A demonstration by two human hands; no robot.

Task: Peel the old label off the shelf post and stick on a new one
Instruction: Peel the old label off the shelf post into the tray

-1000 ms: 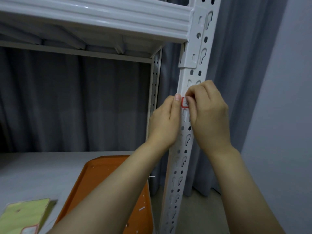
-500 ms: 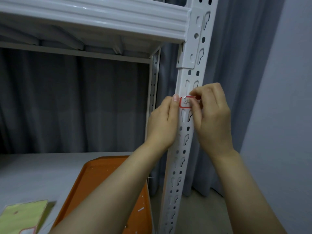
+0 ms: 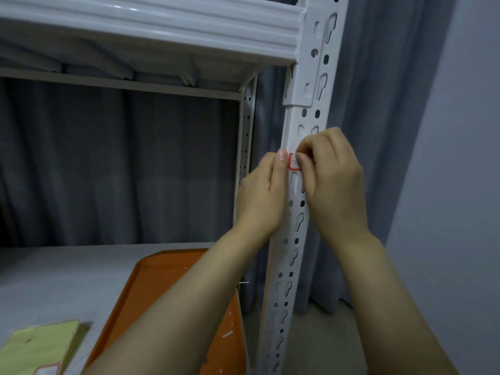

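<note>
On the lower shelf at far left, a pale green sheet of paper (image 3: 40,345) is seen lying flat, likely the supply of new labels, though that can't be confirmed. Just right of it an orange plastic tray (image 3: 167,282) is parked, with small white scraps scattered on it.

Further right, the left hand (image 3: 261,196) is closed around the edge of the white perforated steel shelf post (image 3: 293,239), with a fingertip laid against the post just left of the label. It is judged to be bracing only; no part of the label is seen held by it.

The small white label with red rounded border (image 3: 293,162) is stuck on the post's front face, below the beam bracket and above a keyhole slot. Only its left part is exposed; the rest is covered by the right hand's fingers. A faint mark is printed in its middle, too small to be read.

The right hand (image 3: 334,185) is curled, thumb and forefinger pinched together at the label's upper right. Whether an edge is actually caught between them can't be told.

Step in hand is judged to be the peel, barely started. To be done well:
- corner should be lifted by the nail before any pull is applied
- film should be drawn back low and slow along the post, not straight out, so tearing is avoided
- post should be kept steadied by the left hand
- residue should be checked over the slots before the new label is pressed on
</note>
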